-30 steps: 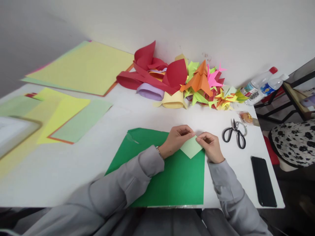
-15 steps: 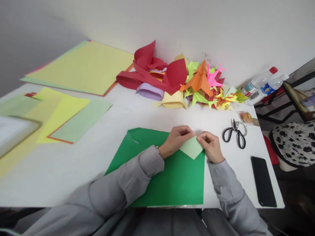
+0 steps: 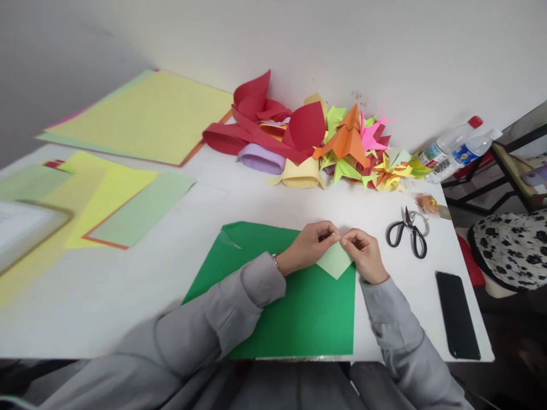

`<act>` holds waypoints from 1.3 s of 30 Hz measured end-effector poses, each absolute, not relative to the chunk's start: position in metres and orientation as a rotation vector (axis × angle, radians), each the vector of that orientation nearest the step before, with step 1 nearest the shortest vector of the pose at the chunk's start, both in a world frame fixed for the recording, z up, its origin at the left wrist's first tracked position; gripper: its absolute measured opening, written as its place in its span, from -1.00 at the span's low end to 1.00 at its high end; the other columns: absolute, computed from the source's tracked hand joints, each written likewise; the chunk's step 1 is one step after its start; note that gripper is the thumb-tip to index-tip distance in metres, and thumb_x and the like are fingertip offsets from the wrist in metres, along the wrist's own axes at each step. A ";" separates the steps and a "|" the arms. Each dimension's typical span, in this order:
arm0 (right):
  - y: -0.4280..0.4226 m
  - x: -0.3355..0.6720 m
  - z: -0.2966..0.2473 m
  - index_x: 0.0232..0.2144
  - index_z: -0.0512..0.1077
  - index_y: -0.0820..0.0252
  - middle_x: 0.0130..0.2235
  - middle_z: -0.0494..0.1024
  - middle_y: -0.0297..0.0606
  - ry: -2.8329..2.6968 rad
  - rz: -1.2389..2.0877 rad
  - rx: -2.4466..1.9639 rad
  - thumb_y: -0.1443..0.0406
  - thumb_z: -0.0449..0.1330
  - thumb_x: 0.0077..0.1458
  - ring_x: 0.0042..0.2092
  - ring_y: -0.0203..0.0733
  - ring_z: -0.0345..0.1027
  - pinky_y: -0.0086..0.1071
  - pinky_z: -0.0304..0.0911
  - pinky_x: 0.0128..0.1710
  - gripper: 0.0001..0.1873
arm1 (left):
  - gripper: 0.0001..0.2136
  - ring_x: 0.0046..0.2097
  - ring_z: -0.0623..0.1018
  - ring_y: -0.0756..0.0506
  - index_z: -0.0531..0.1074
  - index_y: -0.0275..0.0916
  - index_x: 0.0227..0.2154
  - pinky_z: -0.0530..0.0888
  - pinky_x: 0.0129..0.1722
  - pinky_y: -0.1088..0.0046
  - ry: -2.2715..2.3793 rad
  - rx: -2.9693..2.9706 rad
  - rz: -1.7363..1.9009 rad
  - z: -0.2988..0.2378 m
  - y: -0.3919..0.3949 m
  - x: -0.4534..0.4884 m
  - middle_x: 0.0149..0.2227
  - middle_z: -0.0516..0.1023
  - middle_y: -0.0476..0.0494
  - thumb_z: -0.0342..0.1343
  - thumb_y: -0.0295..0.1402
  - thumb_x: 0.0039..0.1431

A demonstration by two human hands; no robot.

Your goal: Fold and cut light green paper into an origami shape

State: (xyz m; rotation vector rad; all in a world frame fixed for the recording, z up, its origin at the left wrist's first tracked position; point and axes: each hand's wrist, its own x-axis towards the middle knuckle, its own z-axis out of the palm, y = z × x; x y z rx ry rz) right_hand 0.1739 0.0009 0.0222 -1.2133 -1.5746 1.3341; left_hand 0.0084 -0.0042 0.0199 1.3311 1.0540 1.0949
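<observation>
A pale green piece of paper (image 3: 335,265) is pinched near its far corner by both hands, one of its points facing me. My left hand (image 3: 308,246) grips it from the left, thumb and fingertips pressed together. From the other side my right hand (image 3: 366,254) pinches it, the fingertips of the two hands almost touching. The paper's upper part is hidden behind the fingers. Beneath it lies a large green sheet (image 3: 299,319), with my left forearm across it.
Black-handled scissors (image 3: 407,232) and a black phone (image 3: 458,316) lie to the right. Folded paper shapes (image 3: 350,142) and red paper bands (image 3: 273,134) are heaped along the wall beside plastic bottles (image 3: 453,148). Coloured sheets (image 3: 145,117) cover the left; a patterned garment (image 3: 508,250) shows at right.
My left hand has shifted slightly right and down, and both sets of fingertips have come closer together at the paper's far corner. Everything else has stayed in place.
</observation>
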 end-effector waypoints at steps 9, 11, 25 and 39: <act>0.000 0.172 0.024 -0.54 0.40 0.17 -0.63 0.28 -0.44 -1.552 1.290 -1.212 0.09 0.25 -0.02 -0.57 -0.35 0.04 -0.42 -0.02 -0.57 -0.71 | -0.78 -0.50 0.33 0.05 0.39 -0.30 -0.60 0.27 -0.48 0.52 0.996 1.090 1.183 0.020 -0.004 0.009 -0.58 0.37 0.03 0.27 -0.27 -0.11; 0.000 0.172 0.024 -0.54 0.40 0.18 -0.63 0.28 -0.44 -1.551 1.288 -1.209 0.09 0.26 -0.02 -0.57 -0.35 0.04 -0.43 -0.02 -0.57 -0.72 | -0.77 -0.50 0.32 0.05 0.39 -0.30 -0.62 0.26 -0.49 0.52 0.972 1.080 1.190 0.021 -0.004 0.008 -0.59 0.37 0.03 0.29 -0.27 -0.13; 0.002 0.173 0.026 -0.57 0.45 0.18 -0.53 0.46 -0.35 -1.524 1.217 -1.201 0.14 0.30 -0.04 -0.46 -0.26 0.26 -0.37 0.21 -0.41 -0.75 | -0.78 -0.49 0.31 0.04 0.44 -0.30 -0.58 0.24 -0.48 0.51 1.000 1.132 1.174 0.024 -0.004 0.007 -0.59 0.38 0.02 0.23 -0.23 -0.05; 0.003 0.176 0.013 -0.61 0.35 0.18 -0.63 0.25 -0.45 -1.339 1.281 -1.166 0.10 0.31 -0.03 -0.56 -0.36 0.04 -0.44 0.01 -0.55 -0.67 | -0.71 -0.50 0.29 0.04 0.40 -0.30 -0.65 0.23 -0.50 0.50 0.998 1.153 1.207 0.023 -0.005 0.005 -0.61 0.36 0.00 0.25 -0.18 -0.07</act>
